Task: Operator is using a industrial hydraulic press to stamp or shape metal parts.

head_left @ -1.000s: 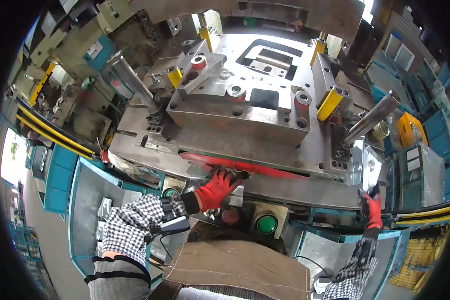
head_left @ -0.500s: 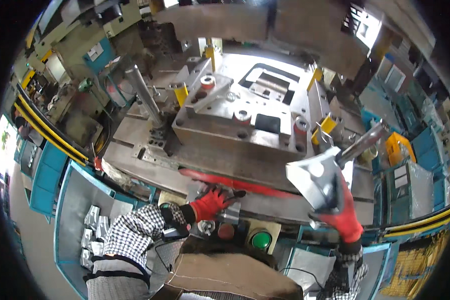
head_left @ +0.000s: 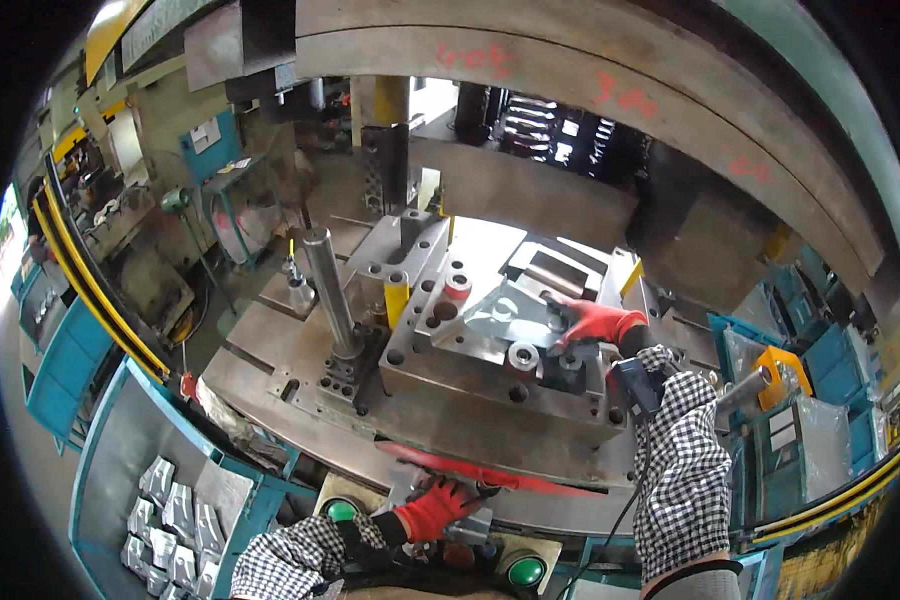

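Observation:
My right hand (head_left: 602,322), in a red glove, reaches over the die block (head_left: 500,388). Its fingers close on the right end of a shiny sheet-metal part (head_left: 505,312), which lies on or just above the die's top; contact underneath is hidden. Low in front, my left hand (head_left: 435,510), also red-gloved, has its fingers bent over a grey metal part (head_left: 477,524) by the front edge of the press bed. The palm hides much of that piece. A red strip (head_left: 510,480) runs along the edge just beyond this hand.
Green push buttons (head_left: 525,572) flank my left hand. A blue-edged bin (head_left: 95,480) at left holds several formed metal pieces (head_left: 178,530). A steel guide post (head_left: 328,290) rises left of the die. Overhead hangs the heavy press slide (head_left: 570,90). An orange box (head_left: 782,375) stands right.
My right hand has carried the sheet-metal part from the right front, forward and left onto the die area. The view has tilted up; my left hand stays at the bed's front edge.

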### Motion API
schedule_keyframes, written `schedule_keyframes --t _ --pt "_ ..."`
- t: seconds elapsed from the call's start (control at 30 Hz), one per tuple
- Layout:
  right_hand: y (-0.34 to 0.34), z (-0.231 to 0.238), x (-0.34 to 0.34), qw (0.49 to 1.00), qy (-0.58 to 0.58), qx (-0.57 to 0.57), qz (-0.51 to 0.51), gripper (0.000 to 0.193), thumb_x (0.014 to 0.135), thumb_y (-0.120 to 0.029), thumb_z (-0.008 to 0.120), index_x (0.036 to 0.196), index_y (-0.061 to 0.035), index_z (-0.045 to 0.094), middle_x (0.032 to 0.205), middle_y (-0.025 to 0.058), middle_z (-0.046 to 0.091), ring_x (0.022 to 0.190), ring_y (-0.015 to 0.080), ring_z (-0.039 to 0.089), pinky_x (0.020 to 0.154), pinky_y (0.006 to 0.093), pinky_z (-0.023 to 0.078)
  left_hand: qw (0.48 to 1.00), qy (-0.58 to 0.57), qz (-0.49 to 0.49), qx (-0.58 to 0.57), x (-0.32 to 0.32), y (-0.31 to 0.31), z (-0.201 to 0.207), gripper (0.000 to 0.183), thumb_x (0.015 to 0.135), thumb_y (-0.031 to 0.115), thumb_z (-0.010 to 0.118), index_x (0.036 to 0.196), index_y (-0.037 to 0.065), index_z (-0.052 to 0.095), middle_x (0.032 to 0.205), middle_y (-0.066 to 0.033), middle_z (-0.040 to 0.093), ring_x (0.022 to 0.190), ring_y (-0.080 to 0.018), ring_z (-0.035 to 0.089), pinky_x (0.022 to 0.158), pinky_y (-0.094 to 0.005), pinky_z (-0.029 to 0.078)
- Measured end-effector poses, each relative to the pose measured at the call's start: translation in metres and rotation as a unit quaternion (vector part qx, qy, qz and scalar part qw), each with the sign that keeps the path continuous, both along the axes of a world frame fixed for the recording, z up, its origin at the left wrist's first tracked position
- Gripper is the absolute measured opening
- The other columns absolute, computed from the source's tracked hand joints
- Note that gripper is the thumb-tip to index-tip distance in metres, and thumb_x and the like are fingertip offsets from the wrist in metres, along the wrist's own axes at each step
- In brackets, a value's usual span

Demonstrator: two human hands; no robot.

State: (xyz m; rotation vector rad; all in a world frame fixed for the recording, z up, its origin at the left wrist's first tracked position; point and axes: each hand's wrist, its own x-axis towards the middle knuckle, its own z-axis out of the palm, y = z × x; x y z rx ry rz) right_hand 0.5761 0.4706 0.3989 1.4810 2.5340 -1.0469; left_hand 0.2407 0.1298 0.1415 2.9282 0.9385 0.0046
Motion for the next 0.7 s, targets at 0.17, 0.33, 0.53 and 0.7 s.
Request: schedule_keyframes --t 0.17,0.33,0.53,0.7 --pt "0.006 -0.035 -0.02 0.998 0.048 0.02 0.02 0.102 0.098 -0.061 0.073 0.172 -0.0077 0.029 0.173 0.0211 0.039 0.158 0.0354 0.04 0.127 0.0416 0.035 0.999 0.041 0.026 -0.019 -0.009 -0.005 -0.003 0.128 0.058 0.054 0.093 0.17 0.026 0.038 0.15 -0.0209 0.053 0.135 -0.0451 0.052 0.115 -0.0684 0.037" --pt "-0.009 -0.054 -0.015 0.959 -0.042 0.28 -0.013 0.07 0.099 -0.055 0.071 0.156 -0.0171 0.056 0.148 0.0233 0.062 0.135 0.0416 0.06 0.11 0.0506 0.05 1.0 -0.007 0.002 -0.022 0.001 0.001 -0.01 0.119 0.063 0.05 0.09 0.168 0.021 0.041 0.152 -0.0231 0.052 0.137 -0.0465 0.051 0.116 -0.0677 0.038" --pt "-0.11 -0.028 -0.07 0.872 0.135 0.459 -0.1 0.066 0.093 -0.053 0.078 0.148 -0.0185 0.065 0.138 0.0219 0.068 0.128 0.0388 0.065 0.106 0.0506 0.053 0.983 -0.17 0.017 -0.067 -0.035 -0.006 0.065 0.103 0.072 0.042 0.087 0.161 0.01 0.047 0.156 -0.0233 0.05 0.145 -0.0446 0.047 0.122 -0.0618 0.036" --pt "-0.303 -0.07 0.056 0.965 0.252 0.0 -0.066 0.071 0.095 -0.048 0.079 0.153 -0.0134 0.058 0.146 0.0202 0.064 0.134 0.0361 0.061 0.112 0.0484 0.049 0.908 -0.332 0.253 0.023 -0.148 -0.05 0.057 0.102 0.079 0.034 0.087 0.166 0.006 0.041 0.163 -0.0266 0.047 0.149 -0.0469 0.045 0.127 -0.0545 0.034"
